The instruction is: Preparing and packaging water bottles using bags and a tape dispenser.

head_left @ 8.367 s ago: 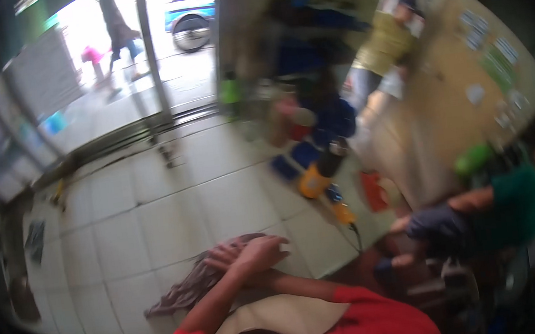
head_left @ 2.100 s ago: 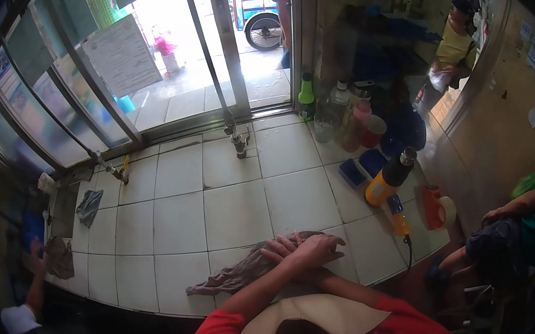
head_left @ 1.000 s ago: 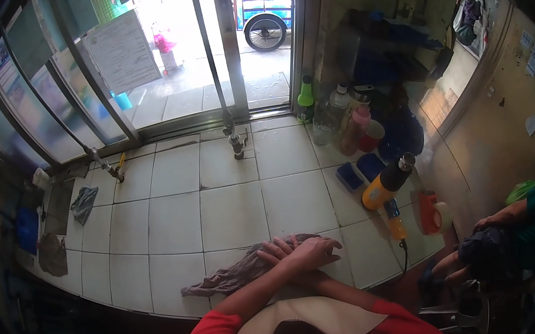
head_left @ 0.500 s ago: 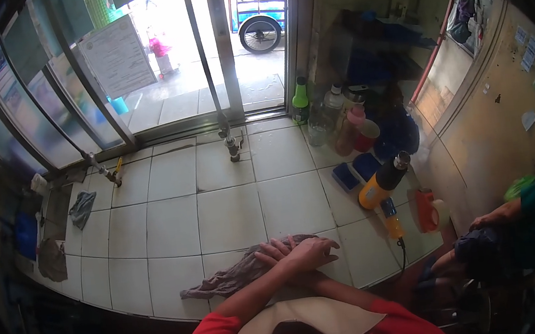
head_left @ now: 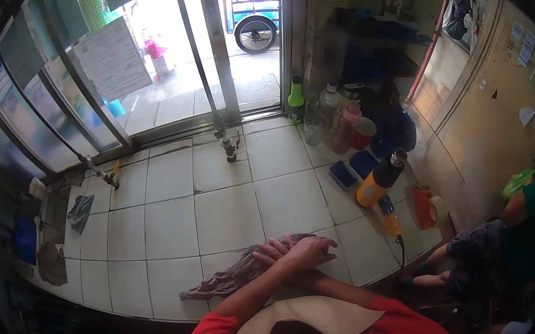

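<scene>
Where wrists cross, lower hand (head_left: 269, 254) half-hidden.

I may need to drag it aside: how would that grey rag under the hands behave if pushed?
The grey rag lies crumpled in soft folds on the tiled counter, so it is probably limp and would bunch rather than slide whole. It looks thin, likely light. The crossed hands rest on it, pinning one end.

A single head-worn fisheye view looks steeply down from above the tiled counter (head_left: 220, 218), close over the person's chest and crossed forearms at the counter's near edge. It faces forward across the counter toward the glass sliding door (head_left: 201, 49) beyond its far edge; straight lines bow near the rim.
</scene>
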Available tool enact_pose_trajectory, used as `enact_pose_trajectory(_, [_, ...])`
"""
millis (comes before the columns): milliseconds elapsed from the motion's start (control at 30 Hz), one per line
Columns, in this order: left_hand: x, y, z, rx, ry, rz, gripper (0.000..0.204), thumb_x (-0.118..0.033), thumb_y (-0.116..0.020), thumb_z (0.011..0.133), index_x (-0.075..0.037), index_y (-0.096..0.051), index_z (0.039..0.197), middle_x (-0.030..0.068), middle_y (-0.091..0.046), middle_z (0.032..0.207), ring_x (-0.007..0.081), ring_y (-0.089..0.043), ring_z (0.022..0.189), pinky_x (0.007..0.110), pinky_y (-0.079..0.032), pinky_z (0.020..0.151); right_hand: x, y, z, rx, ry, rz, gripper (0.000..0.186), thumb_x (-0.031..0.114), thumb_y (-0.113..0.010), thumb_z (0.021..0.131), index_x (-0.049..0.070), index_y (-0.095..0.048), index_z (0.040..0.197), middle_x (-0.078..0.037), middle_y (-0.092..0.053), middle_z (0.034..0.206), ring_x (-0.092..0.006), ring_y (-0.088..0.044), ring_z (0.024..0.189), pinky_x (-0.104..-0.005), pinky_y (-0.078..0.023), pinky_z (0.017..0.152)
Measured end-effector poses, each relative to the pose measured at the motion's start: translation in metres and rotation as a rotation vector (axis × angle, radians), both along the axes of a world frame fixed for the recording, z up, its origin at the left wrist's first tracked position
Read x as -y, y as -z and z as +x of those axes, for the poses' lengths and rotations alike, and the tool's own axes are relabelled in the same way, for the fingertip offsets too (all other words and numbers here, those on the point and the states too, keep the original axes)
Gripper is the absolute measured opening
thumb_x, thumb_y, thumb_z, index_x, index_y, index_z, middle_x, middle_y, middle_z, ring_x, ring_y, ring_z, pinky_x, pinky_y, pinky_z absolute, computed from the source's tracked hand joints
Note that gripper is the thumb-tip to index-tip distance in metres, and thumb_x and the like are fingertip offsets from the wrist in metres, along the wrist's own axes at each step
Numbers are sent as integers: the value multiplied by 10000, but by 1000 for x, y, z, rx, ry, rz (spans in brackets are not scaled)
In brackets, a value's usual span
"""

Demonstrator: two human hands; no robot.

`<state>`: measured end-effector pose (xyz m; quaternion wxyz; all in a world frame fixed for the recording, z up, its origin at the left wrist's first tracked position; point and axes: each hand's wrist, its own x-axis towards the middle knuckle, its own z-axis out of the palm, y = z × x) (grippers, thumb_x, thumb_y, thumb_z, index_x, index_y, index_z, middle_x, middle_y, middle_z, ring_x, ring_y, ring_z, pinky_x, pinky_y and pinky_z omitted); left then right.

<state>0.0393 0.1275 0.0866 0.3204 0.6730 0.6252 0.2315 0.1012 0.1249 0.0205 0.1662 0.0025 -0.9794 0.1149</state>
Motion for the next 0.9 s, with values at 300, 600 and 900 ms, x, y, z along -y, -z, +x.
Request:
enact_pose_trajectory(300, [7, 4, -1, -26, -23, 51, 322, -243, -692, 893, -97, -682, 1180, 79, -689, 887, 289, -655, 807, 399, -502, 758, 5, -9, 0, 4, -32, -22, 607, 432, -452, 975, 221, -335, 1531, -125, -267, 1613, -394, -291, 1466, -694, -205, 1142])
enact_pose_trajectory(600, [5, 10, -2, -5, 45, 36, 340, -224, -705, 877, -108, -666, 1194, 97, -690, 878, 315, -658, 825, 415, -503, 789, 4, 4, 0, -84, 11, -43, 592, 441, -422, 982, 216, -345, 1524, -127, -290, 1602, -395, -294, 1462, -685, -190, 1155])
enact_pose_trajectory(900, [2, 5, 3, -11, 52, 96, 328, -218, -715, 867, -114, -681, 1176, 77, -673, 843, 286, -636, 761, 388, -495, 739, 1, 18, 0, -103, 6, -72, 580, 449, -396, 990, 194, -365, 1510, -135, -312, 1589, -391, -288, 1465, -665, -170, 1168])
